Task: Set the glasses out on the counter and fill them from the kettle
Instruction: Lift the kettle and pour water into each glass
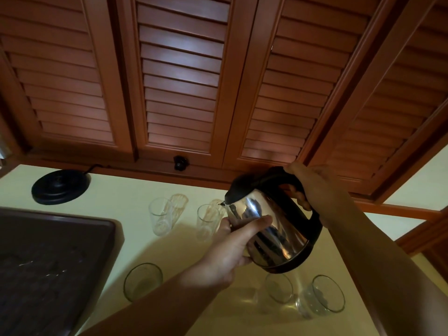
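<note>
While tilted over a glass, kettle gripped by right hand, left hand cupping its side.

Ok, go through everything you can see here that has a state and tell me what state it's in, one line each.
Kettle: lifted off its base, tilted, spout over a far glass.
Right hand: gripping the kettle's handle.
Left hand: pressed against the kettle's steel body.
Kettle base: on the counter, nothing on it, cord attached.
Five glasses: upright on the counter; fill level unclear.
Far right glass: under the spout; no stream visible.
Cabinet doors: shut.
</note>
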The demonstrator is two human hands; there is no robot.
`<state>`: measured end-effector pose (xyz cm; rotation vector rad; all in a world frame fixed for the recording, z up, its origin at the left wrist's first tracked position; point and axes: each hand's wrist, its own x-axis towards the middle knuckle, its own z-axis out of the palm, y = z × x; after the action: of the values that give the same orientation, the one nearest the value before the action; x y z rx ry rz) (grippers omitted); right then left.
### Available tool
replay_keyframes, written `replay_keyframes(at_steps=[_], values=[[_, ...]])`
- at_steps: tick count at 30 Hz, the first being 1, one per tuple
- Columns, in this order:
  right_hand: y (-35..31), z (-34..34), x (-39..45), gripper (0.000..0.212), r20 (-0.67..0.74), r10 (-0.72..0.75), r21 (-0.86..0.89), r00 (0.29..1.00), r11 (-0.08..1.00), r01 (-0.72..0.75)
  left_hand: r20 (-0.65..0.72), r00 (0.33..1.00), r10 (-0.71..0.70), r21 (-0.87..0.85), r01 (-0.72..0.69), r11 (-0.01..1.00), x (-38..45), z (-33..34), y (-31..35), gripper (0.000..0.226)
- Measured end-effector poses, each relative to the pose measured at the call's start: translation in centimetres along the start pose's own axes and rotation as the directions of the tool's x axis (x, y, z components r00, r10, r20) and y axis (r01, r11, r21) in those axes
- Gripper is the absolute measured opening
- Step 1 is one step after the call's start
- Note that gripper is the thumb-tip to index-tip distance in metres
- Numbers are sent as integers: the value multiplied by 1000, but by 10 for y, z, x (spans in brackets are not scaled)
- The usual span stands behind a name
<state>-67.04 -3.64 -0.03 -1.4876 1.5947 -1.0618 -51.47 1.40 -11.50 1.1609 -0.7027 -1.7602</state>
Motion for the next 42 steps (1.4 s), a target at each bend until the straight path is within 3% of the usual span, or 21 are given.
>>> replay_keyframes(at_steps=[8, 23, 33, 42], values=[[-4, 5, 1, 49, 22, -2, -22, 1000, 1000, 2, 18, 1000, 11, -11, -10, 1000, 5, -5, -2, 71], [-8, 5, 3, 52, 23, -6, -58, 1000, 998, 7, 18, 1000, -23, -30, 23, 999, 8, -1, -1, 81], [-6, 4, 7, 49, 28, -23, -95, 999, 995, 26, 19, 999, -41, -30, 42, 999, 14, -1, 1, 71], [-6, 6, 12, 47, 32, -35, -96, 999, 995, 38, 24, 999, -47, -9, 47, 999, 19, -3, 2, 91]])
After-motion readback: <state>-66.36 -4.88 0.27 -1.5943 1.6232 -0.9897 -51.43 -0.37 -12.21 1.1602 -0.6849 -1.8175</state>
